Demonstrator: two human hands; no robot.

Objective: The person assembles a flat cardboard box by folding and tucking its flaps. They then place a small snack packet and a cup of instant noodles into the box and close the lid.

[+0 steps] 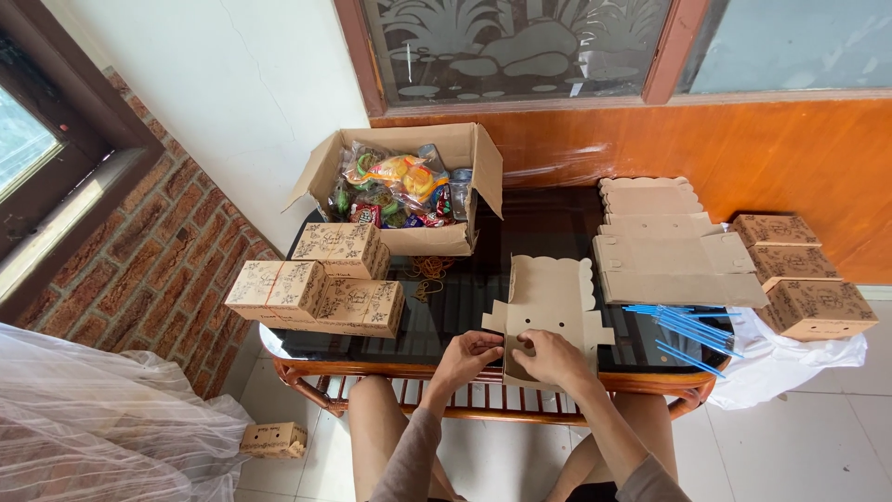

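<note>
A flat brown cardboard box blank (pixel 550 302) with scalloped edges lies on the dark glass table (pixel 446 321) in front of me. My left hand (pixel 472 353) and my right hand (pixel 550 358) both grip its near edge, folding a flap there. The hands almost touch each other at the blank's lower left corner.
Three closed patterned boxes (pixel 321 284) are stacked at the left. An open carton of wrapped snacks (pixel 404 186) stands behind them. Flat blanks (pixel 664 246) pile at the right, with blue straws (pixel 692 330) and more finished boxes (pixel 801 274). Rubber bands (pixel 429 271) lie mid-table. A small box (pixel 274 439) is on the floor.
</note>
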